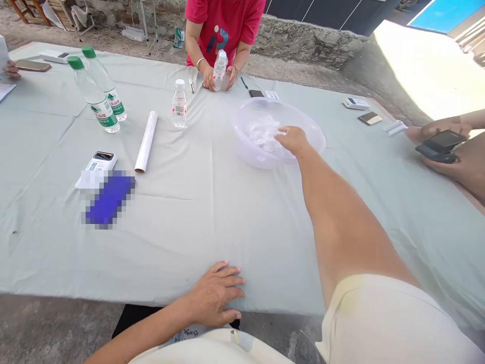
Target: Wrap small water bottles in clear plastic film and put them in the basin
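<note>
A translucent lilac plastic basin (254, 157) stands toward the far side of the table, with crumpled clear plastic (263, 132) inside it. Over the basin reaches my right hand (292, 139), its thumb and index finger slightly parted above the clear plastic. Whether the fingertips touch that plastic I cannot tell. My left hand (215, 294) lies flat at the near table edge, fingers spread, holding nothing. Left of the basin is a small clear water bottle (179, 105) with a white cap, and beyond it lies a white roll of film (146, 142) on a cardboard core.
Two green-capped bottles (99, 108) stand at left, near a white power bank (101, 164) and a blurred-out blue object (110, 198). Across the table, a person in a red shirt (223, 30) holds a clear bottle (220, 71). At right, another person's hands hold a dark device (441, 144).
</note>
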The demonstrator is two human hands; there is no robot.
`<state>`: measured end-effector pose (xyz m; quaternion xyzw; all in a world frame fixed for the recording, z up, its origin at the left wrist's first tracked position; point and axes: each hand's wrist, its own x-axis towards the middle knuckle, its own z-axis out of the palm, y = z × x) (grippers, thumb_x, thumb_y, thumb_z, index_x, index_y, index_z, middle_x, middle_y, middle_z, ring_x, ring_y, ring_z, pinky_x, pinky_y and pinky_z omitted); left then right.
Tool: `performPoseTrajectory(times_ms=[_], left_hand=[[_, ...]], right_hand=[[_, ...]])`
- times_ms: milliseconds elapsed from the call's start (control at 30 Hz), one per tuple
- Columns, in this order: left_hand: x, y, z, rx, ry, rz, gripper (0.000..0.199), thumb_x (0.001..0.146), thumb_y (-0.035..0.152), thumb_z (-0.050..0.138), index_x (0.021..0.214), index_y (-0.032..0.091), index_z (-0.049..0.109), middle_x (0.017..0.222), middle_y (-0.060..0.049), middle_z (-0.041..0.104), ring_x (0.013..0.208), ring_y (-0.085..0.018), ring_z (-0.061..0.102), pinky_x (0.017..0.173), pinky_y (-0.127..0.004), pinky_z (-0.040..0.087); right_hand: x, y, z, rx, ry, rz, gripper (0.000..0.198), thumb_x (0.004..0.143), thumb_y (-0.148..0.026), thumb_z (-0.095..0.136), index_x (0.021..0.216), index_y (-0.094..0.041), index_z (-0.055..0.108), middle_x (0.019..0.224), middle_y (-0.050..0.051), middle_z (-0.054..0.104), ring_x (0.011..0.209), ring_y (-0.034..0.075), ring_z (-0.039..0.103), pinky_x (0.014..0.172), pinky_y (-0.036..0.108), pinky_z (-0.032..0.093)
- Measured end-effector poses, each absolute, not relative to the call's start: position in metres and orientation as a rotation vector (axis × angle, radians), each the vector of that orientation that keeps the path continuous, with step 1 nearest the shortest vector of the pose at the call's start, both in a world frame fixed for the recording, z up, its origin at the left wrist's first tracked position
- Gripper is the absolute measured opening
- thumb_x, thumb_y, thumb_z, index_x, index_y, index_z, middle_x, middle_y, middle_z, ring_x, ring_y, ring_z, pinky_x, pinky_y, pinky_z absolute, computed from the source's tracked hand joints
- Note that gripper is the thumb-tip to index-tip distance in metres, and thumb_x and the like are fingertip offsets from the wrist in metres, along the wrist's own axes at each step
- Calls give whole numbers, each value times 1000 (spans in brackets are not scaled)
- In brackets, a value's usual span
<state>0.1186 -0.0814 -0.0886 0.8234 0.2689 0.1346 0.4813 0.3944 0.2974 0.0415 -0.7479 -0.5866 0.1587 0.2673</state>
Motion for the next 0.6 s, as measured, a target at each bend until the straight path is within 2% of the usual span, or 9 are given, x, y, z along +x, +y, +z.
performPoseTrajectory(times_ms=[100,167,300,367,467,533,600], left_hand=[[116,-77,-79,1820,661,389,40,84,38,71,121,23,70,132,-7,68,140,-27,48,126,-51,12],[112,-69,-71,1652,659,408,38,83,37,71,119,24,70,127,-7,70,132,-27,56,125,-51,16],[104,-40,-59,1084,672,526,50,87,51,67,128,22,63,134,-13,66,128,-28,59,111,-48,43],[104,-22,-56,823,682,694,60,85,59,68,132,22,58,134,-16,64,124,-29,62,107,-48,46],[107,1,-52,505,595,803,78,81,70,65,144,27,46,143,-18,56,134,-33,54,103,-53,49],[109,9,-48,439,532,877,88,74,69,74,148,34,39,151,-15,48,140,-33,47,101,-53,51],[110,10,-45,398,521,929,86,70,61,82,142,35,44,146,-12,53,135,-31,52,97,-49,54]], right_hand=[[396,278,59,-1756,-1370,380,27,85,-23,58,109,-18,69,124,12,70,120,25,63,109,46,46],[391,241,74,-1524,-1318,501,24,87,-24,55,107,-21,68,121,10,71,116,23,65,106,43,49],[367,133,89,-1188,-1364,813,25,90,-41,54,106,-26,67,120,7,69,121,25,65,95,45,56],[354,81,79,-1197,-1358,945,31,89,-48,53,108,-29,68,121,7,68,121,26,65,94,47,56],[332,24,44,-1222,-1157,1153,34,88,-53,51,106,-33,70,120,6,70,117,26,67,91,48,58],[318,0,13,-1203,-943,1305,30,86,-51,55,103,-33,71,117,4,72,112,25,69,88,47,60],[305,-18,-16,-1162,-735,1420,25,83,-46,61,100,-32,73,110,3,74,107,22,70,85,43,62]])
